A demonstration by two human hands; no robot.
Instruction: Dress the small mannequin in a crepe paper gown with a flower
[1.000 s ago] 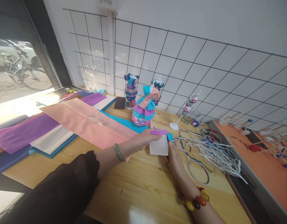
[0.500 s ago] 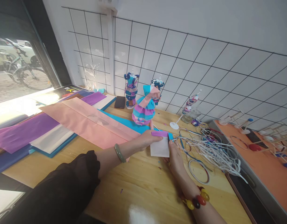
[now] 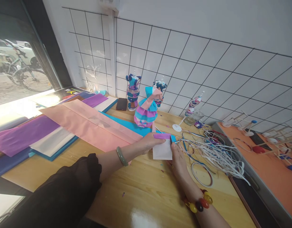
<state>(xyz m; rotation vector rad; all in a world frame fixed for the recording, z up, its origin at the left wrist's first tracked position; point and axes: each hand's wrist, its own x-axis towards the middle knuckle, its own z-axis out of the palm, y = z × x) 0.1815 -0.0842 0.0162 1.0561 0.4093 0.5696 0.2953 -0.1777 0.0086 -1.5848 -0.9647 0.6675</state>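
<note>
My left hand (image 3: 149, 142) pinches a small stack of folded paper, a white sheet (image 3: 162, 151) with a purple strip (image 3: 162, 136) along its top edge. At the right edge of that paper is my right hand (image 3: 178, 158), its fingers closed around scissors; only a dark blade (image 3: 170, 139) shows beside the purple strip, and the handles are hidden. Just behind the hands stands a dress form in a ruffled pink, blue and purple paper dress (image 3: 146, 109). Blue paper (image 3: 133, 125) lies on the table behind my left hand.
Peach paper (image 3: 89, 123) and purple sheets (image 3: 34, 133) spread to the left. Other dressed forms (image 3: 133, 90) and a phone (image 3: 121, 104) stand or lie near the wall. Tangled cords (image 3: 219, 155) fill the right side, beside a grey-edged orange tray (image 3: 262, 171).
The dark scissor blade looks narrower at the paper's right edge than before. Both hands and the paper stay almost in place.
</note>
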